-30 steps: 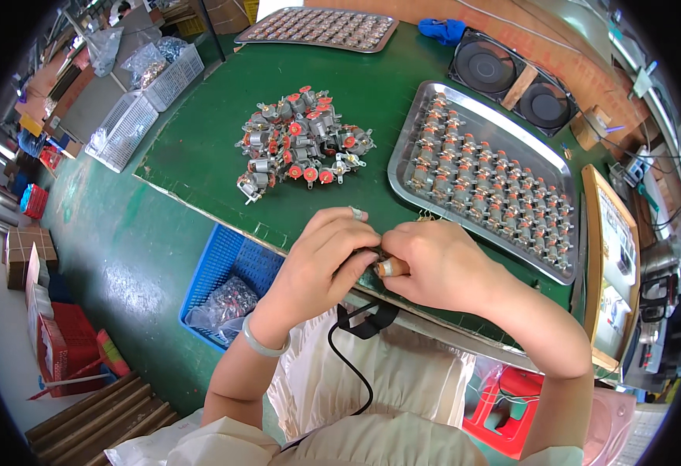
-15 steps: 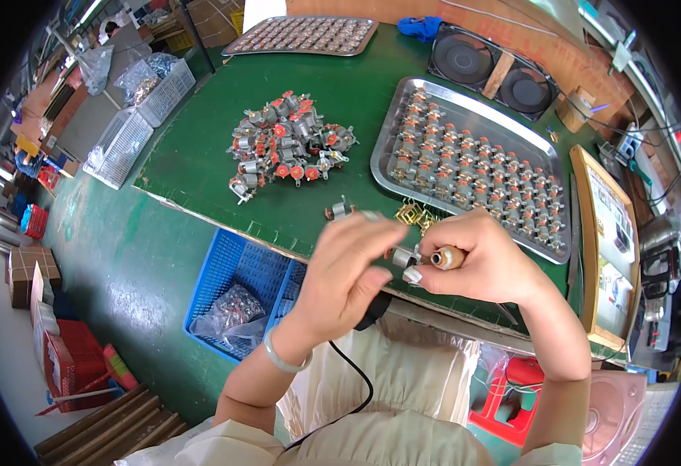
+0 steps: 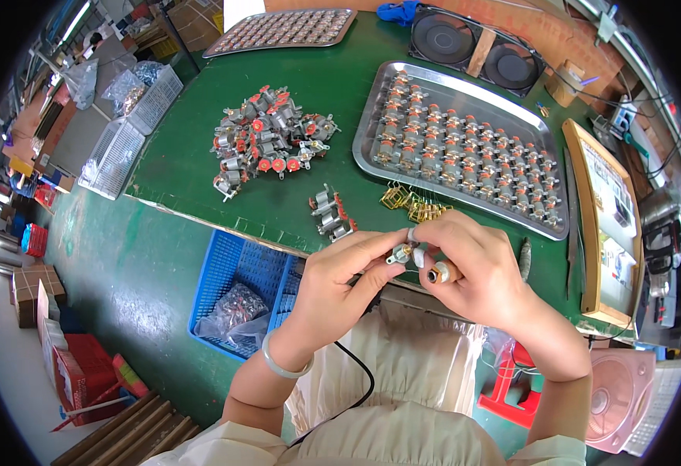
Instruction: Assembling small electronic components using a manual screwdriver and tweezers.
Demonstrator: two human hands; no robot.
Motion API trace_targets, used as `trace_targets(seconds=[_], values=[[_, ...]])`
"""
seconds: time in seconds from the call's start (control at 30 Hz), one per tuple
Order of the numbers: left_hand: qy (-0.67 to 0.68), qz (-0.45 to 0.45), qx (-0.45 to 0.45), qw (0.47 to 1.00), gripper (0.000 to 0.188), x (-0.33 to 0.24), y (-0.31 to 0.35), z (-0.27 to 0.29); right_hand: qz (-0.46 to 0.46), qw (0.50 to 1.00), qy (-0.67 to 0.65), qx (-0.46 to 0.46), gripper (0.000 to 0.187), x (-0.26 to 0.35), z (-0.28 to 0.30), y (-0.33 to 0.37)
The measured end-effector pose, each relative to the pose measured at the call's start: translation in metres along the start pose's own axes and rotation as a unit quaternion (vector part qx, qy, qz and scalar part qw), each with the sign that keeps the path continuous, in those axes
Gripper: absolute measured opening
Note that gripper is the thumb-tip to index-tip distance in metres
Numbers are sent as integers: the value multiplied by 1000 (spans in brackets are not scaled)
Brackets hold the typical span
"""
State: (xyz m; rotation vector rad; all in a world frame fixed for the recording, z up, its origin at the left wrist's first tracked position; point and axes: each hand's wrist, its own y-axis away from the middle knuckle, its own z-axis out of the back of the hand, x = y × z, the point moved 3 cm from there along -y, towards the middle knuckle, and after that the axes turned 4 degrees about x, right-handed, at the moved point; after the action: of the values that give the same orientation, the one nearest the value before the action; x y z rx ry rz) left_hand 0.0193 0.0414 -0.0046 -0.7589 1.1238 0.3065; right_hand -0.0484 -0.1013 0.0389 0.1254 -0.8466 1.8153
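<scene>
My left hand (image 3: 340,283) pinches a small silvery metal component (image 3: 398,254) between thumb and fingertips, just past the table's front edge. Closed against it from the other side is my right hand (image 3: 480,268), its fingertips touching the part. A wooden-handled tool (image 3: 444,272) with a hollow round end is tucked in that right hand; the rest of it is hidden. Something white covers the right thumb tip. Beyond the hands lie a few loose cylindrical parts with red discs (image 3: 329,214) and a small heap of brass-coloured frames (image 3: 414,203).
A larger pile of cylindrical parts (image 3: 266,140) sits on the green table (image 3: 177,167). Behind my right hand is a metal tray (image 3: 367,151) with rows of similar parts; another tray (image 3: 278,33) lies far back. A framed board (image 3: 600,225) stands right. Below is a blue crate (image 3: 204,291).
My left hand has come rightward to meet the right, and both now hold the part between them. The loose parts and brass frames are less covered. The whole view has shifted slightly.
</scene>
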Motion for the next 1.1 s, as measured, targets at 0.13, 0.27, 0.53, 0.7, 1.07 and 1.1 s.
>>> trace_targets(seconds=[0.13, 0.27, 0.53, 0.7, 1.07, 1.1], values=[[2, -5, -39, 999, 29, 5, -3, -6, 50, 993, 103, 25, 31, -1, 3, 0], [-170, -132, -95, 972, 28, 1, -9, -12, 37, 987, 152, 37, 27, 4, 1, 6], [-131, -88, -81, 984, 29, 9, -11, -16, -154, 985, -71, 36, 29, -16, 19, 14], [7, -38, -102, 994, 30, 20, -4, -22, -282, 940, 187, 37, 28, -22, 51, 41], [136, -31, -54, 989, 18, 20, -2, -38, -410, 892, 188, 20, 23, -51, 70, 118], [136, -31, -53, 989, 18, 20, -1, -38, -385, 904, 185, 14, 22, -51, 70, 120]])
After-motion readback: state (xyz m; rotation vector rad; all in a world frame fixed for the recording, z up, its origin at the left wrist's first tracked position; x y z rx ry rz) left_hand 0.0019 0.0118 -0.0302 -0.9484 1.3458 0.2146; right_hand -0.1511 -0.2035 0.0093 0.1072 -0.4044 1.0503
